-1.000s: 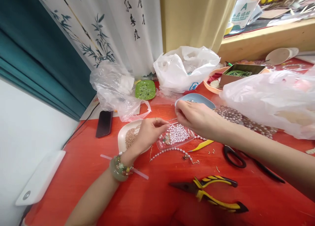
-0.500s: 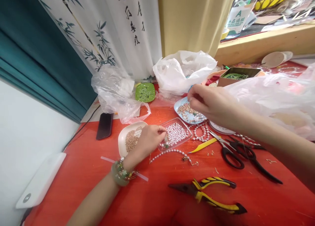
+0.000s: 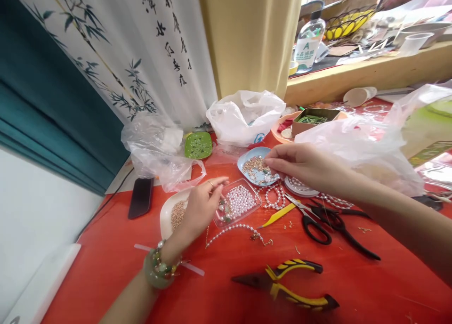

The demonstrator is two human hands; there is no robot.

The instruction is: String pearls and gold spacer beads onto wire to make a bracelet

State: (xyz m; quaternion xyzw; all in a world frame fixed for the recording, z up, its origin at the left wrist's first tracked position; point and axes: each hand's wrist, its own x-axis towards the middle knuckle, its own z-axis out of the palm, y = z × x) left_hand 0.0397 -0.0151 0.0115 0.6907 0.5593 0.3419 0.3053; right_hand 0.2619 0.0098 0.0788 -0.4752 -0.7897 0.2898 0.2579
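My left hand [image 3: 202, 202] is over the rim of the cream dish [image 3: 165, 215], which holds small gold beads [image 3: 178, 214]. Its thumb and fingertips are drawn together at the left side of a clear tray [image 3: 237, 217] of white pearl beads [image 3: 242, 200]; what they pinch is too small to make out. At the right edge of a blue plate [image 3: 243, 157] with gold and pale beads, my right hand [image 3: 291, 160] has thumb and forefinger pinched, any small item between them hidden. A strand of pearl beads [image 3: 235, 227] lies in front of the clear tray.
Yellow-black pliers [image 3: 271, 281] lie in front, with scissors [image 3: 310, 222] and yellow tweezers [image 3: 277, 215] behind. A phone [image 3: 140, 198] and a green dish [image 3: 198, 146] are at left. Plastic bags [image 3: 245, 119] stand at the back, near a tin [image 3: 314, 119] of green cord.
My right hand has come down to the blue plate's edge. My left fingers have shifted and loosened slightly by the clear tray. The view has turned to the right.
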